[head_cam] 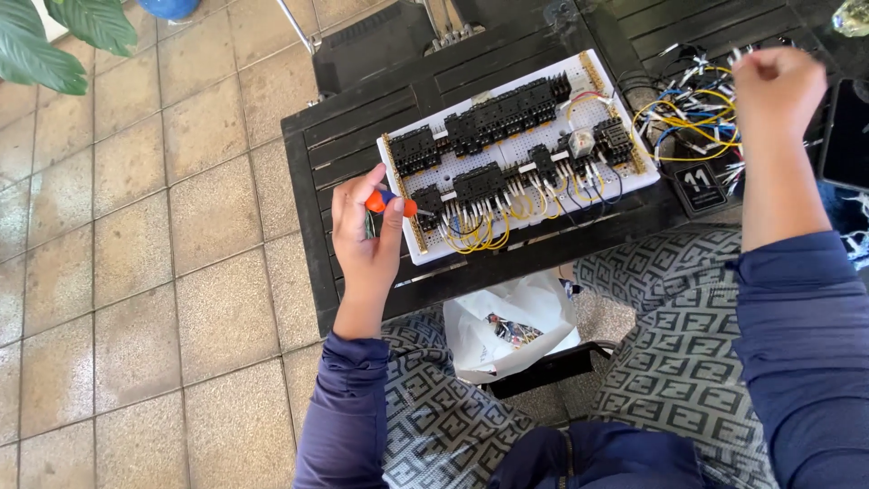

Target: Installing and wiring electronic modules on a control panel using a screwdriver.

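My left hand (364,237) grips an orange-handled screwdriver (391,203) at the left end of a white perforated board (593,186). The board lies on a dark slatted table (353,136) and carries several black relay sockets (493,118) joined by yellow, white and black wires. My right hand (777,89) is raised over a tangle of loose coloured wires (692,113) at the table's right. Its fingers are curled; whether they pinch a wire end is unclear.
A white plastic bag (511,330) with small parts sits on the floor between my patterned trouser legs. A small black numbered tag (699,187) lies by the board. A dark phone-like slab (849,136) is at far right. Green leaves (54,41) hang over the tiled floor at top left.
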